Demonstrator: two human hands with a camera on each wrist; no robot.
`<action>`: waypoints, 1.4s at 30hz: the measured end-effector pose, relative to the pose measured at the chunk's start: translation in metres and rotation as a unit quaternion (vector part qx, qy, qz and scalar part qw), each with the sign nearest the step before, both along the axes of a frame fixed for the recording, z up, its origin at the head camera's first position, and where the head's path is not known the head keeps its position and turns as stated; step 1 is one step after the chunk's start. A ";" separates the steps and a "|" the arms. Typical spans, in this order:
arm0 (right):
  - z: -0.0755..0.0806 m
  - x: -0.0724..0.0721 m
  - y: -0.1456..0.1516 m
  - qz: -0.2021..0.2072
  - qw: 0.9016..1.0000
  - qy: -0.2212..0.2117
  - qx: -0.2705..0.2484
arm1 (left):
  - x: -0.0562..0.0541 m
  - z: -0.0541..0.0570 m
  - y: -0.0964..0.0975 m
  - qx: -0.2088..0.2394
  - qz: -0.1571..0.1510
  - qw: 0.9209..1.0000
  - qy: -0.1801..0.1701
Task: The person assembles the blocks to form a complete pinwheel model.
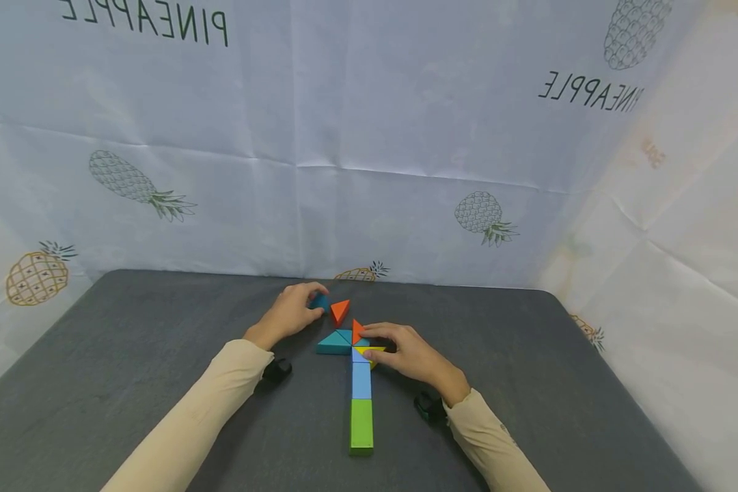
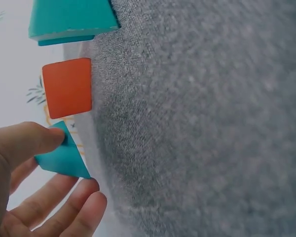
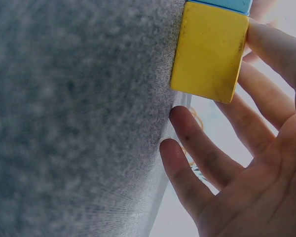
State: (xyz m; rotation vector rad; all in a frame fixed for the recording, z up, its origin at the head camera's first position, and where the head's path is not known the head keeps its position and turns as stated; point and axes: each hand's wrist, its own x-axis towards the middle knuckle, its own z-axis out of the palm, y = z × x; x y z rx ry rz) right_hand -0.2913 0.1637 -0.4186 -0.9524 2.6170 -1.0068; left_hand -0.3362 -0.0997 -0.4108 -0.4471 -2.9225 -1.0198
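My left hand [image 1: 290, 311] pinches a teal triangular block [image 2: 64, 153] between thumb and fingers at the far side of the table. Just right of it stands a loose orange triangular block [image 1: 340, 311]. My right hand [image 1: 408, 352] reaches over a row of blocks, its index finger at a second orange triangle [image 1: 357, 331] and its thumb at a yellow block [image 3: 209, 52]; its other fingers are spread. Teal triangles [image 1: 334, 343] lie left of the row's top. Below are a small blue triangle [image 1: 358, 355], a light blue block [image 1: 361, 380] and a green block [image 1: 361, 424].
The blocks lie on a dark grey table [image 1: 160, 355]. Behind it hangs a pale cloth [image 1: 357, 225] printed with pineapples, which also runs along the right side. Black wrist cameras are strapped under both wrists, close above the tabletop.
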 end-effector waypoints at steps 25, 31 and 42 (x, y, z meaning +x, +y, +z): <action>0.000 0.000 0.000 0.003 1.000 -0.002 -0.004 | 0.026 0.000 -0.005 0.023 -0.027 0.999 0.033; 0.000 0.000 0.000 0.001 1.000 -0.003 -0.001 | 0.034 0.002 -0.005 0.034 -0.024 0.998 0.038; 0.000 0.001 0.000 -0.001 1.000 -0.002 0.000 | 0.049 0.007 -0.004 0.043 -0.020 0.998 0.036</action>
